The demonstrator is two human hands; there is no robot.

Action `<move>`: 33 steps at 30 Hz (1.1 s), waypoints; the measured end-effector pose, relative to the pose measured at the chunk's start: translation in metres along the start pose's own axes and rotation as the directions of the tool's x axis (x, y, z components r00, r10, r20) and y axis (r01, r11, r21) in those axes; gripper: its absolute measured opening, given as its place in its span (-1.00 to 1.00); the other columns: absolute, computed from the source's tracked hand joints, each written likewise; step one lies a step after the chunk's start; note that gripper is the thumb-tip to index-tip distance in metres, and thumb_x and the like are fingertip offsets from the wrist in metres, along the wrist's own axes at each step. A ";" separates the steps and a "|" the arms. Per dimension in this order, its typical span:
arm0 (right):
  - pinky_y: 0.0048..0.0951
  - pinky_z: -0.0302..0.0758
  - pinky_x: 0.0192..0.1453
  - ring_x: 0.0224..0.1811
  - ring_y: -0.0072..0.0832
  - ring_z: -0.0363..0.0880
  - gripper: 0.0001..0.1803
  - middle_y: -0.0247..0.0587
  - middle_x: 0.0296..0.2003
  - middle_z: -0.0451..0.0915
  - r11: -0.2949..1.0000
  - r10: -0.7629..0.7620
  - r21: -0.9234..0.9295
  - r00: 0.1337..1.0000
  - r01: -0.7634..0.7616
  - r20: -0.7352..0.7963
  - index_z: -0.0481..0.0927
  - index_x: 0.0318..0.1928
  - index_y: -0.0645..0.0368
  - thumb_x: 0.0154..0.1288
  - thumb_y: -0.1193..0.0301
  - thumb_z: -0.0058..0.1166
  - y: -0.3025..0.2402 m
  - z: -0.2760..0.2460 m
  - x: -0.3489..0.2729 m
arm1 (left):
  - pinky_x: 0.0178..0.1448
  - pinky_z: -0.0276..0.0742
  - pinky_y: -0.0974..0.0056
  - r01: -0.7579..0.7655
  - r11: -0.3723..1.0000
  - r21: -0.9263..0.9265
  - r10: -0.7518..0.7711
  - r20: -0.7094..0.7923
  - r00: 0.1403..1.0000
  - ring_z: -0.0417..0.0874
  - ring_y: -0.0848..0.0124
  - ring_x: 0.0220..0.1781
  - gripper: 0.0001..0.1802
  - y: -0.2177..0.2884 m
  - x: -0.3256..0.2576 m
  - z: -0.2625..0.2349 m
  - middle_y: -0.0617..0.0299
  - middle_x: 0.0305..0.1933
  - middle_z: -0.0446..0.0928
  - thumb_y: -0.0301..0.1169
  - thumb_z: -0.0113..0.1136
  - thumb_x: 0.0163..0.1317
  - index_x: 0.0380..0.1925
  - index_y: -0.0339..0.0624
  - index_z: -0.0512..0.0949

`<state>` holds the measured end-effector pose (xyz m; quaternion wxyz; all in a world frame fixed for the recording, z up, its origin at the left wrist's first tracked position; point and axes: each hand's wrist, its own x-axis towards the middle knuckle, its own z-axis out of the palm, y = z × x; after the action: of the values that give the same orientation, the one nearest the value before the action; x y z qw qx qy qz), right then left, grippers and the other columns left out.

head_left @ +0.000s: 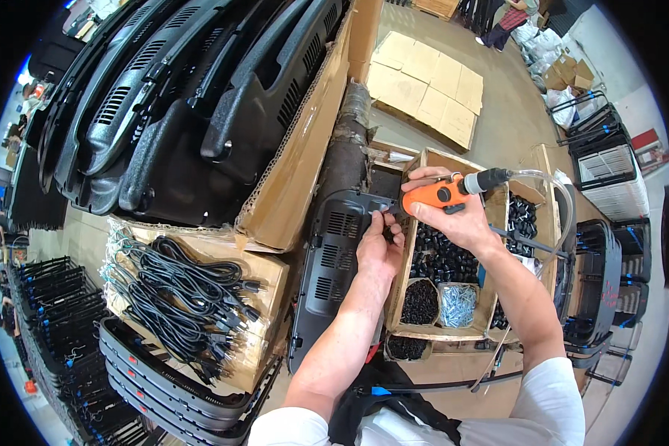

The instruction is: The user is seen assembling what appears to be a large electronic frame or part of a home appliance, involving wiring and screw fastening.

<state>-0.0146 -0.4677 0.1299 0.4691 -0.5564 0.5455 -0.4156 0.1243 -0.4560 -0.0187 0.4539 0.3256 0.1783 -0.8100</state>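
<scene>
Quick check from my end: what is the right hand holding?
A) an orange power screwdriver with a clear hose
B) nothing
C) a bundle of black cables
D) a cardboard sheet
A: the right hand grips an orange screwdriver, its tip at the black panel beside the left hand.

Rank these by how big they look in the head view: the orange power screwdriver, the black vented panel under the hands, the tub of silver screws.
1. Black vented panel, clearly largest.
2. Orange power screwdriver.
3. Tub of silver screws; close to the screwdriver in apparent size, so that order is unsure.

A factory assembly floor: stacked black plastic panels [186, 111], bundled power cords [186, 290], and wooden parts bins [442, 297] crowd the workstation.
</scene>
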 end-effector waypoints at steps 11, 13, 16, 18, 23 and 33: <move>-0.31 0.60 0.35 0.19 -0.43 0.67 -0.42 -0.12 0.08 0.73 0.999 -0.051 0.018 0.997 0.050 0.055 0.58 0.24 0.25 0.26 0.39 0.50 -0.011 0.006 0.012 | -0.33 0.49 0.42 0.119 0.990 -0.078 -0.100 0.219 0.971 0.51 0.54 -0.36 -0.75 0.027 0.001 0.003 0.44 -0.34 0.54 -0.13 0.09 0.64 -0.03 -0.02 0.60; -0.28 0.59 0.37 0.19 -0.41 0.67 -0.43 -0.09 0.09 0.73 0.999 -0.047 -0.010 0.997 0.048 0.068 0.56 0.24 0.26 0.27 0.40 0.47 -0.013 0.011 0.016 | -0.33 0.51 0.41 0.111 0.989 -0.097 -0.084 0.245 0.966 0.52 0.52 -0.35 -0.73 0.031 0.004 -0.001 0.41 -0.34 0.54 -0.11 0.07 0.65 -0.05 -0.03 0.60; -0.25 0.57 0.39 0.18 -0.39 0.67 -0.43 -0.06 0.09 0.74 0.998 -0.060 -0.023 0.996 0.061 0.059 0.54 0.25 0.27 0.28 0.41 0.45 -0.009 0.019 0.024 | -0.30 0.53 0.39 0.048 0.997 -0.054 -0.036 0.202 0.979 0.54 0.48 -0.33 -0.67 0.030 0.003 0.006 0.37 -0.33 0.55 -0.09 0.00 0.67 -0.06 -0.07 0.60; -0.35 0.63 0.28 0.13 -0.47 0.69 -0.46 -0.19 0.01 0.75 0.993 -0.116 -0.023 0.993 0.117 0.016 0.61 0.19 0.26 0.25 0.39 0.48 0.001 0.025 0.033 | -0.22 0.57 0.35 -0.038 0.999 0.025 0.034 0.114 0.993 0.57 0.42 -0.30 -0.59 0.024 -0.005 0.011 0.31 -0.27 0.60 -0.08 -0.10 0.71 -0.07 -0.15 0.58; -0.38 0.63 0.26 0.08 -0.50 0.70 -0.49 -0.20 -0.03 0.75 0.988 -0.110 -0.111 0.994 0.112 0.028 0.62 0.17 0.27 0.22 0.44 0.46 -0.001 0.039 0.051 | -0.17 0.60 0.33 -0.074 0.981 0.182 0.047 0.149 0.988 0.60 0.42 -0.26 -0.60 0.009 -0.035 -0.004 0.26 -0.19 0.63 -0.12 -0.07 0.71 -0.04 -0.21 0.61; -0.41 0.63 0.12 -0.05 -0.53 0.70 -0.63 -0.25 -0.15 0.75 0.946 -0.127 -0.283 0.984 0.158 0.124 0.72 -0.02 0.23 0.16 0.44 0.47 0.013 0.052 0.067 | -0.44 0.34 0.44 -0.216 0.894 0.391 0.120 0.254 0.960 0.48 0.57 -0.49 -0.80 0.011 -0.059 -0.039 0.36 -0.40 0.59 -0.21 0.12 0.64 -0.04 -0.08 0.58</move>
<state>0.0373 -0.5305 0.1030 0.3786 -0.6782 0.5340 -0.3339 0.1705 -0.4024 -0.0064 0.4602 0.3357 -0.0792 -0.8181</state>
